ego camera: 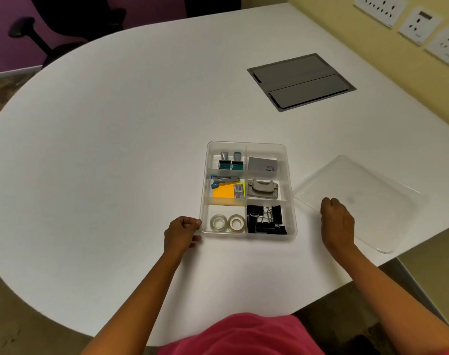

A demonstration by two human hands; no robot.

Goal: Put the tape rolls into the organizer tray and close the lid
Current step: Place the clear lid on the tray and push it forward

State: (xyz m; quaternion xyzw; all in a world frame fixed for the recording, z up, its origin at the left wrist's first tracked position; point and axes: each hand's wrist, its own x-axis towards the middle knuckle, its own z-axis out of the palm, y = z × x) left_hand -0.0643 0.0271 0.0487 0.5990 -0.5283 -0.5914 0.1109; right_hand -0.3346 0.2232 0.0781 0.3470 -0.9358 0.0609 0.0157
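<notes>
A clear organizer tray (291, 190) with several compartments sits on the white table. Two tape rolls lie in its near-left compartment: a clear one (218, 222) and a cream one (236, 222). My left hand (181, 233) rests against the tray's near-left corner, thumb touching the rim. The clear lid (367, 198) lies flat on the table to the right of the tray, partly over the table's edge. My right hand (336, 221) lies on the lid's near-left edge with its fingers curled; whether it grips the lid I cannot tell.
Other compartments hold stamps (230, 161), a grey box (262, 164), a stapler (224, 181), orange sticky notes (224, 192), a hole punch (262, 188) and black binder clips (265, 220). A grey cable hatch (301, 82) is set into the table farther back. Wall sockets (420, 25) are at the right.
</notes>
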